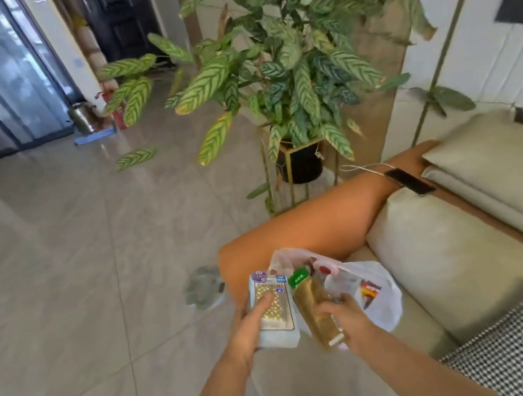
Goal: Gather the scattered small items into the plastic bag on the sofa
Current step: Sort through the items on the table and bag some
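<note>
Two packets are in your hands above the sofa [432, 260]: left hand [249, 330] grips a white box [273, 311], right hand [346, 317] a gold packet [312, 305], both lengthwise toward the bag [368, 287].

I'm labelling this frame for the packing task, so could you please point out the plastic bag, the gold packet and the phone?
plastic bag [382, 301]: head view, white right side of it.
gold packet [314, 308]: head view, middle of its gold body.
phone [409, 181]: head view, centre of its dark screen.
</note>
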